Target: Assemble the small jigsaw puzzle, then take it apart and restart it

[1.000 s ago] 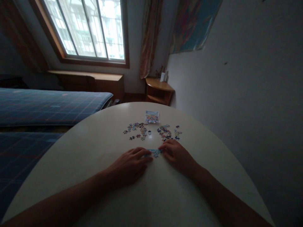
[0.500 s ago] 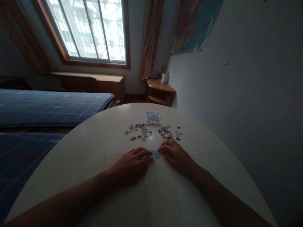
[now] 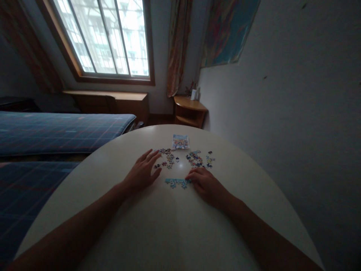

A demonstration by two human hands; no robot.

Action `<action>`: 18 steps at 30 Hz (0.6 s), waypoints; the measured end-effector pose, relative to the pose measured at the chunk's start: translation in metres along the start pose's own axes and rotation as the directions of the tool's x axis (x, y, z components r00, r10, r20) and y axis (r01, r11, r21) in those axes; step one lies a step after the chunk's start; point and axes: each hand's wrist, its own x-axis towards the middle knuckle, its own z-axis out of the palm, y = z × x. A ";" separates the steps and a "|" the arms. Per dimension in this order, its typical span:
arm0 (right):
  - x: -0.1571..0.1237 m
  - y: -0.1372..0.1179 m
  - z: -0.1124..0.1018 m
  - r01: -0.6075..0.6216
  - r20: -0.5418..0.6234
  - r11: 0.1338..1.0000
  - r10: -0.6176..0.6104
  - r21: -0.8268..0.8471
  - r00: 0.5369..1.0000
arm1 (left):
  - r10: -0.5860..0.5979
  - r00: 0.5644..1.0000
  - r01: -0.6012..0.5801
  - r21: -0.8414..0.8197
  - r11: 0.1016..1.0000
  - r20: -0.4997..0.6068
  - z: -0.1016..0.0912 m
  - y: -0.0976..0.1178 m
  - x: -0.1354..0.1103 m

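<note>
A short strip of joined light-blue jigsaw pieces (image 3: 177, 183) lies flat on the white round table (image 3: 169, 233). My right hand (image 3: 207, 186) is closed, its fingertips together on the strip's right end. Spread fingers mark my left hand (image 3: 143, 169) as open; they reach over the left edge of the left heap of loose jigsaw pieces (image 3: 169, 156), covering part of it. Whether those fingers touch a piece cannot be made out. Another heap of loose jigsaw pieces (image 3: 195, 159) lies beyond my right hand.
A small printed picture packet (image 3: 180, 142) lies behind the heaps. One loose piece (image 3: 177, 160) sits between them. A few pieces (image 3: 210, 161) lie at the right. Beyond the table are a plaid-covered bed (image 3: 64, 131), a wooden corner cabinet (image 3: 190, 107) and a wall on the right.
My left hand has let go of the strip's left end and moved up and left to the left heap, fingers spreading. The right hand stays by the strip.
</note>
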 end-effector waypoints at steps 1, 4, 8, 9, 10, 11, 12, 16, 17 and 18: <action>0.000 0.000 0.000 0.001 0.001 1.000 -0.001 -0.001 1.000 | -0.003 1.000 0.003 0.000 1.000 0.031 0.001 -0.002 0.003; 0.000 -0.001 -0.001 0.001 0.000 1.000 -0.001 -0.002 1.000 | -0.033 0.992 0.033 0.006 0.999 0.123 0.005 -0.005 0.006; 0.000 -0.001 -0.001 0.001 -0.004 1.000 -0.001 0.001 1.000 | -0.063 0.995 0.060 0.045 0.997 0.081 0.002 -0.004 0.001; 0.000 -0.001 0.000 0.001 -0.007 1.000 -0.001 0.003 1.000 | -0.060 0.996 0.056 0.057 0.997 0.064 -0.001 -0.003 -0.001; 0.000 -0.001 0.000 0.000 -0.009 1.000 0.000 0.004 1.000 | -0.057 0.997 0.053 0.070 0.996 0.050 -0.005 -0.002 -0.004; 0.000 -0.001 0.000 -0.001 -0.011 1.000 0.001 0.005 1.000 | -0.055 0.998 0.052 0.083 0.995 0.040 -0.010 0.000 -0.006; 0.000 -0.001 0.000 -0.002 -0.013 1.000 0.002 0.006 1.000 | -0.063 0.998 0.059 0.097 0.993 0.031 -0.014 0.001 -0.009; 0.000 0.000 0.001 -0.004 -0.013 1.000 0.004 0.006 1.000 | -0.139 0.988 0.128 0.160 0.979 0.066 -0.028 0.008 -0.018; 0.000 0.000 0.001 -0.004 -0.012 1.000 0.004 0.005 1.000 | -0.170 0.983 0.155 0.165 0.974 0.077 -0.029 0.008 -0.019; 0.000 0.001 0.001 -0.003 -0.011 1.000 0.003 0.003 1.000 | -0.200 0.976 0.184 0.163 0.969 0.085 -0.029 0.007 -0.020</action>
